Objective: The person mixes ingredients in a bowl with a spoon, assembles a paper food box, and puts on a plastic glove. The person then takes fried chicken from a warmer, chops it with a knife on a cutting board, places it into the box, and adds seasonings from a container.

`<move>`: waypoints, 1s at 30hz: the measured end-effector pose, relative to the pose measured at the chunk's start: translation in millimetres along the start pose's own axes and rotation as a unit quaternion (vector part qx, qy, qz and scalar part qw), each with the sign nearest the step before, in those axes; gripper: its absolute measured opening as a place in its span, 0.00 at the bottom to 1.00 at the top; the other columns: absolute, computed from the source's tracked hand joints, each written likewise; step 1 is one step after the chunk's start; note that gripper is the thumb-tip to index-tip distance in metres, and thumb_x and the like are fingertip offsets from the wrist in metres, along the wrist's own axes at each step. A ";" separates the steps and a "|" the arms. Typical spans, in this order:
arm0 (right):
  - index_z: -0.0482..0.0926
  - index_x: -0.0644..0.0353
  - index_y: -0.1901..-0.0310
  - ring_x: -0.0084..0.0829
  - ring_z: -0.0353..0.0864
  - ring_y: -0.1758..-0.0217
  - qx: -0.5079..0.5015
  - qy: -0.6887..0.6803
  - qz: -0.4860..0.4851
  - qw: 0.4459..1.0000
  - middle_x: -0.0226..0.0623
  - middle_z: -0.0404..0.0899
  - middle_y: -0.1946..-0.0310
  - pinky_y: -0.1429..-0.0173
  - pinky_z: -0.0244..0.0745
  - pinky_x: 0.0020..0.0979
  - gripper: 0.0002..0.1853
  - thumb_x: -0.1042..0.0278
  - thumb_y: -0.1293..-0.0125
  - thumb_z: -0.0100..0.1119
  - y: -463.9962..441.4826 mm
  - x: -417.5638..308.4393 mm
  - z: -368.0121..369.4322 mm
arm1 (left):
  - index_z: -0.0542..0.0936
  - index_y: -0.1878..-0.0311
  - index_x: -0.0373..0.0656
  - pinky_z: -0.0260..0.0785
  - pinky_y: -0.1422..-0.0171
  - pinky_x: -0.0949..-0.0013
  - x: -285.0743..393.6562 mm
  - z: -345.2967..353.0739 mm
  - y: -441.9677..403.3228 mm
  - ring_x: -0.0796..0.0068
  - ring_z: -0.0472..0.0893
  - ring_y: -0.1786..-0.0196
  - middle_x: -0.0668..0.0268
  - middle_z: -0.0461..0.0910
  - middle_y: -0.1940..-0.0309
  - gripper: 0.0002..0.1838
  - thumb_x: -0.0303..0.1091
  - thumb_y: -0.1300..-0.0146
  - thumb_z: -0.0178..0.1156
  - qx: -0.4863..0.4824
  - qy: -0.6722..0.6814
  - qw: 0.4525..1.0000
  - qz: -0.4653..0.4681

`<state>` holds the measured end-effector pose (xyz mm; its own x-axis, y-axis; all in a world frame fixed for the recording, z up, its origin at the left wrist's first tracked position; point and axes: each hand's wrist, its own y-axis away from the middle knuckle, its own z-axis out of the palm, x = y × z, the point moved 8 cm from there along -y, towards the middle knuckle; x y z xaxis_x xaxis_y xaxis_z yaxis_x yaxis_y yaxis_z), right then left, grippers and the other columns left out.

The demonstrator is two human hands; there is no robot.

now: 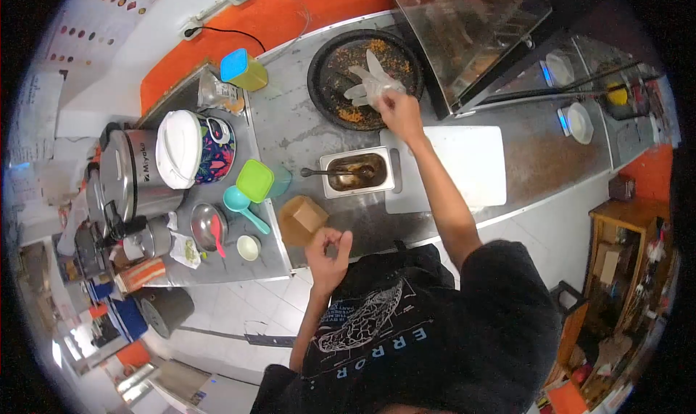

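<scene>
My right hand point(399, 115) pinches a thin clear plastic glove point(380, 83) by its cuff end. The glove's limp fingers spread over a wide round black stone mortar point(330, 88) with orange-brown crumbs on its surface. My left hand point(328, 260) is at the counter's front edge, loosely curled with the thumb apart, and nothing shows in it. Just beyond it lies a brown paper sheet point(288, 222) with a folded brown piece point(307, 215) on top. Between my hands and the mortar, a steel tray point(324, 188) holds dark sauce and a dark spoon point(341, 172).
A white cutting board point(471, 167) lies right of the tray. Leftward stand a green-lidded container point(255, 180), a turquoise ladle point(246, 209), a metal bowl point(206, 227), a small cup point(249, 248) and a rice cooker point(148, 169). A glass case point(471, 37) stands at the back right.
</scene>
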<state>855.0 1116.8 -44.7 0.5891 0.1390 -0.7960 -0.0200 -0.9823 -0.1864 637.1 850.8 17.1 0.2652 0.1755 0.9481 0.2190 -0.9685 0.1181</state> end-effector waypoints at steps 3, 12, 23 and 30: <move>0.83 0.65 0.70 0.30 0.81 0.73 0.011 -0.211 0.041 0.977 0.35 0.83 0.76 0.69 0.71 0.31 0.17 0.55 0.38 0.67 55.8 -13.2 -29.7 | 0.73 0.66 0.40 0.67 0.64 0.72 36.6 53.5 -26.9 0.75 0.73 0.71 0.64 0.75 0.72 0.12 0.29 0.45 0.70 0.037 -0.079 0.993 0.083; 0.72 0.71 0.46 0.31 0.78 0.45 -0.084 -0.789 0.347 0.500 0.42 0.80 0.51 0.41 0.75 0.32 0.14 0.77 0.31 0.49 161.4 -17.7 -62.5 | 0.73 0.59 0.37 0.72 0.60 0.62 79.2 140.4 -35.7 0.54 0.77 0.61 0.54 0.73 0.59 0.14 0.21 0.48 0.66 0.081 -0.181 0.930 0.311; 0.80 0.69 0.51 0.41 0.72 0.34 -0.024 -0.598 0.188 0.779 0.47 0.74 0.38 0.29 0.64 0.37 0.16 0.87 0.36 0.45 177.8 3.1 -103.7 | 0.70 0.70 0.39 0.68 0.65 0.62 92.2 158.9 -4.1 0.57 0.74 0.66 0.60 0.70 0.68 0.13 0.20 0.50 0.67 0.205 -0.159 0.914 0.312; 0.79 0.65 0.47 0.38 0.73 0.35 -0.064 -0.541 0.133 0.828 0.45 0.75 0.40 0.32 0.68 0.34 0.14 0.82 0.32 0.50 179.7 11.3 -111.3 | 0.73 0.69 0.37 0.69 0.62 0.60 113.6 187.1 -1.1 0.57 0.74 0.64 0.59 0.71 0.68 0.11 0.19 0.52 0.66 0.086 -0.206 0.891 0.396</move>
<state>947.9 927.9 -23.1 -0.4917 -0.1218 -0.8622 0.0934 -0.9918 0.0869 842.7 904.8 69.4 0.7144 -0.4662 0.5219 -0.0578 -0.7826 -0.6199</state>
